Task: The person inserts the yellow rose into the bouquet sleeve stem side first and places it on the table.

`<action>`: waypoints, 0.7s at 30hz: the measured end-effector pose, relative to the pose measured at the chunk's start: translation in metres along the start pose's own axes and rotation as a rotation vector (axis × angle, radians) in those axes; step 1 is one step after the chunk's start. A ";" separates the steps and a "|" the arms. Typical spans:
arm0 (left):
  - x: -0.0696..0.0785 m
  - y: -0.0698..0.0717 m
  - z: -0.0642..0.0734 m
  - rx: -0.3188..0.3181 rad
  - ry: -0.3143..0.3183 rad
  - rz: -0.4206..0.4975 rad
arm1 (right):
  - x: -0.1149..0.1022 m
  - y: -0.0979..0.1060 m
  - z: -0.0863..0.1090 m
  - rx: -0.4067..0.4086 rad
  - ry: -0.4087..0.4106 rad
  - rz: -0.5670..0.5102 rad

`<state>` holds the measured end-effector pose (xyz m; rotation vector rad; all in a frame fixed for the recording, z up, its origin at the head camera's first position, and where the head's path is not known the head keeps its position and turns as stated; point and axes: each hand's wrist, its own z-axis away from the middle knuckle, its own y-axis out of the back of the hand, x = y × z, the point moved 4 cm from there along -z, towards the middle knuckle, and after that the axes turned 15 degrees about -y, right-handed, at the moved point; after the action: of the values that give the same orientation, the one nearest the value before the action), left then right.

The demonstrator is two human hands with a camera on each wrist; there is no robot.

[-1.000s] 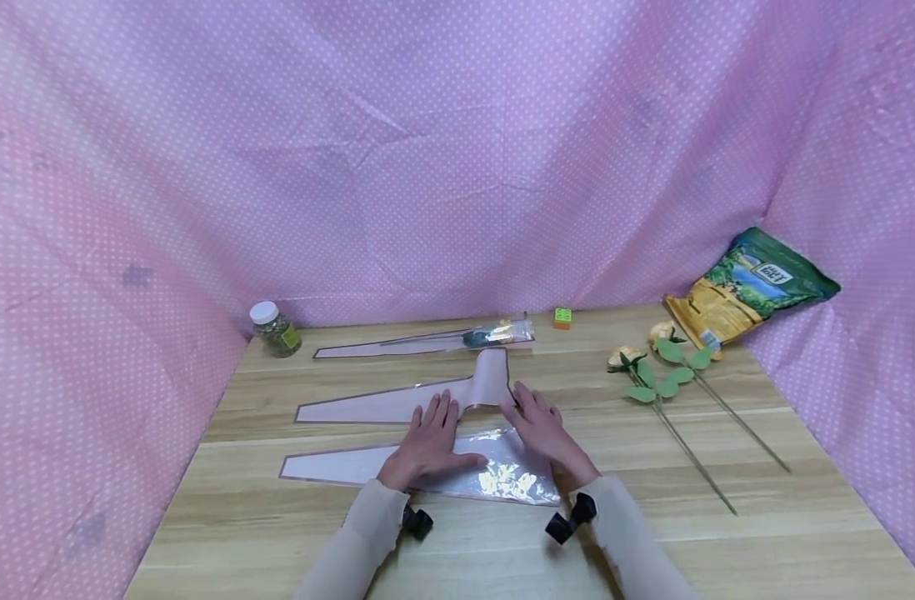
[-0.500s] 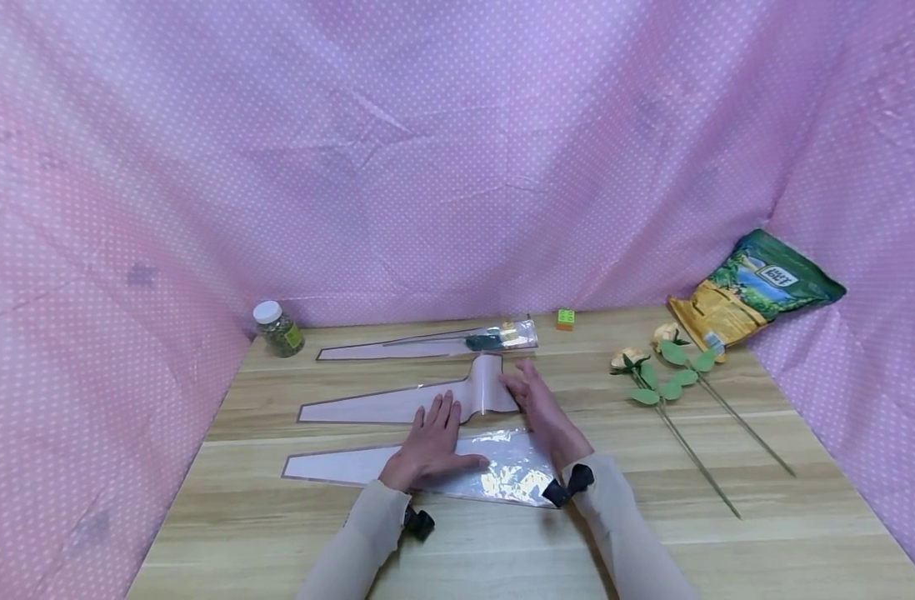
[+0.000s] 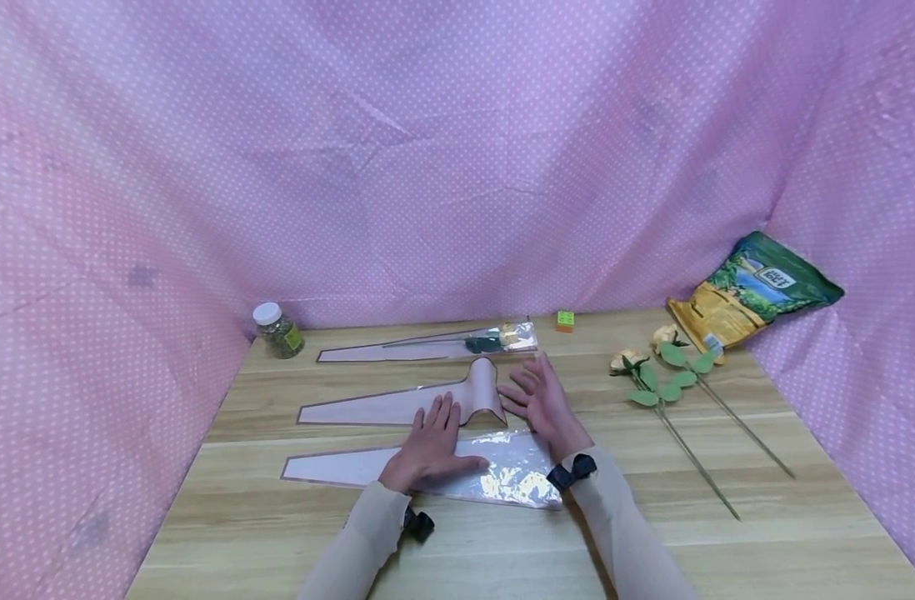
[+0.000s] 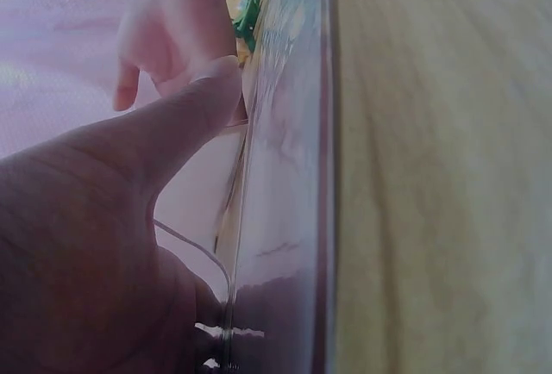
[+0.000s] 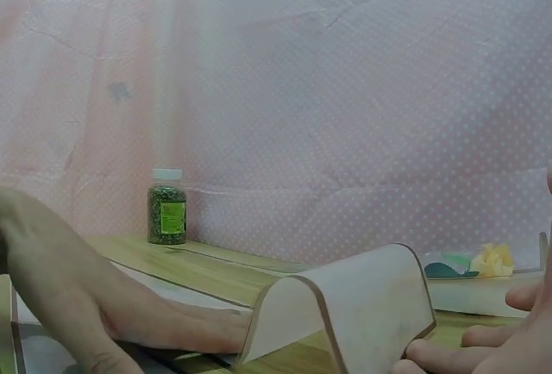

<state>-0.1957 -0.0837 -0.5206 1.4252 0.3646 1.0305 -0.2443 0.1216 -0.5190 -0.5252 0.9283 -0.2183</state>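
A flat tapered flower sleeve (image 3: 360, 408), pale with a dark border, lies mid-table, its wide right end (image 3: 483, 387) bowed up into a curl. My left hand (image 3: 427, 446) rests on it with fingers spread, its thumb side over the shiny front sleeve (image 3: 513, 479). To the right of the curl is my right hand (image 3: 547, 408), palm turned toward it, fingers relaxed and holding nothing. In the right wrist view the fingertips (image 5: 423, 352) are close to the curl's lower edge; contact cannot be told. The back sleeve (image 3: 352, 353) contains an artificial rose (image 3: 510, 336).
Two artificial roses (image 3: 671, 429) lie on the right of the wooden table (image 3: 457, 558). Behind them a green and yellow bag (image 3: 757, 287) leans on the pink dotted cloth (image 3: 457, 167). A white-lidded jar (image 3: 279, 331) stands back left, a small green-orange block (image 3: 565, 321) at the back.
My right hand has swung away from the front sleeve and turned its palm toward the curl. The middle sleeve's wide end has bowed further left. My left hand has stayed put.
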 end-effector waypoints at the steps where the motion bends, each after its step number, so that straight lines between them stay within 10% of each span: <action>1: 0.000 0.000 0.000 -0.005 0.003 -0.001 | 0.000 0.000 -0.001 -0.007 -0.007 -0.008; 13: 0.000 0.002 0.002 0.003 -0.007 0.018 | -0.014 0.021 0.022 0.164 0.044 0.236; 21: 0.001 0.003 0.003 0.004 -0.015 0.017 | -0.008 0.017 0.062 0.432 0.264 1.105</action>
<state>-0.1938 -0.0852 -0.5170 1.4406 0.3444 1.0326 -0.1992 0.1599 -0.4920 0.4597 1.2601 0.5205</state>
